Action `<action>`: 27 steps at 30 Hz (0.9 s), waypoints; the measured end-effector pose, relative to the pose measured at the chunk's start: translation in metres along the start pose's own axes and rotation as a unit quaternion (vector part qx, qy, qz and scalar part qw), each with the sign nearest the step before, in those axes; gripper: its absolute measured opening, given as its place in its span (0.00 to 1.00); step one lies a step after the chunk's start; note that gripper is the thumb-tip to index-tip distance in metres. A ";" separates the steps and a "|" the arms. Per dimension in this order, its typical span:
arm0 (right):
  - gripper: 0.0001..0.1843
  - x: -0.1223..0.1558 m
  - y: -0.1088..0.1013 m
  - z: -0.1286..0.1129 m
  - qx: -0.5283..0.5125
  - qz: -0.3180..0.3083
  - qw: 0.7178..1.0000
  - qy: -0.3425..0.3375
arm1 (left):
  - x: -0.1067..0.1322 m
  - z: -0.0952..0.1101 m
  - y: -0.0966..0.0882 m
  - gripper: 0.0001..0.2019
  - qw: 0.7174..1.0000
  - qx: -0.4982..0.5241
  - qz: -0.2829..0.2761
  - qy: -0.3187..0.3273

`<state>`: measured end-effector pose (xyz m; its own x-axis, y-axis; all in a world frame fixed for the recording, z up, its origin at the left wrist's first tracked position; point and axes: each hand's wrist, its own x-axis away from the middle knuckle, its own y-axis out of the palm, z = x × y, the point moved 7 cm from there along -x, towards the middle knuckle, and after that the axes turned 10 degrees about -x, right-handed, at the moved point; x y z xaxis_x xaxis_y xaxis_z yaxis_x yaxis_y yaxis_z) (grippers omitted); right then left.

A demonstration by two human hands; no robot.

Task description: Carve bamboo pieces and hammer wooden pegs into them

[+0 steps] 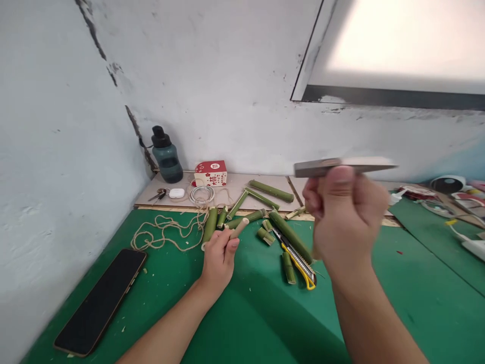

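My left hand [220,258] is closed around a short bamboo stick [240,228], its pale end pointing up and to the right. Raised above the table, my right hand [346,212] grips a hammer [318,168]. Its metal head lies level across the top of the fist and tapers to the right; motion blurs it, and most of the handle is hidden. Between and beyond the hands lie several green bamboo pieces, among them a long tube [290,236] and a short piece [288,268]. A yellow utility knife [297,260] rests beside the long tube, blade end away from me.
Loose twine [162,227] curls left of the bamboo. A phone [100,303] lies front left on the green table [242,323]. Along the wall stand a water bottle [167,159], a red-and-white box [210,174] and a tape roll [202,195]. Cables [460,232] lie far right.
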<state>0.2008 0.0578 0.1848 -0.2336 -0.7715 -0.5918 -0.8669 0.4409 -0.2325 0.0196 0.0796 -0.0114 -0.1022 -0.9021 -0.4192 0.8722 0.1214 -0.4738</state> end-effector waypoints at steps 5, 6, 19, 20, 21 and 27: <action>0.26 0.011 0.033 0.010 0.100 -0.225 0.967 0.069 | -0.001 -0.002 -0.003 0.27 1.000 0.004 0.015 -0.020; 0.26 0.009 0.029 0.006 0.076 -0.186 0.978 0.055 | 0.000 -0.002 -0.003 0.27 1.000 0.004 0.015 -0.017; 0.28 -0.005 -0.012 0.001 -0.024 0.043 0.998 -0.029 | 0.001 0.003 -0.002 0.29 1.000 0.000 0.009 0.010; 0.28 -0.005 -0.001 0.004 0.009 -0.031 0.999 -0.002 | 0.001 0.003 -0.002 0.29 1.000 -0.002 0.010 0.010; 0.28 -0.002 0.013 0.010 0.054 -0.126 0.990 0.035 | 0.001 0.002 -0.002 0.28 1.000 -0.002 0.013 0.006; 0.26 -0.003 -0.009 0.004 -0.059 0.047 0.997 -0.011 | 0.001 0.003 -0.003 0.26 1.000 0.004 0.019 0.020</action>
<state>0.2108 0.0578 0.1856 -0.3081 -0.7180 -0.6241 -0.8873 0.4535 -0.0836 0.0185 0.0768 -0.0080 -0.0889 -0.8795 -0.4675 0.8798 0.1508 -0.4509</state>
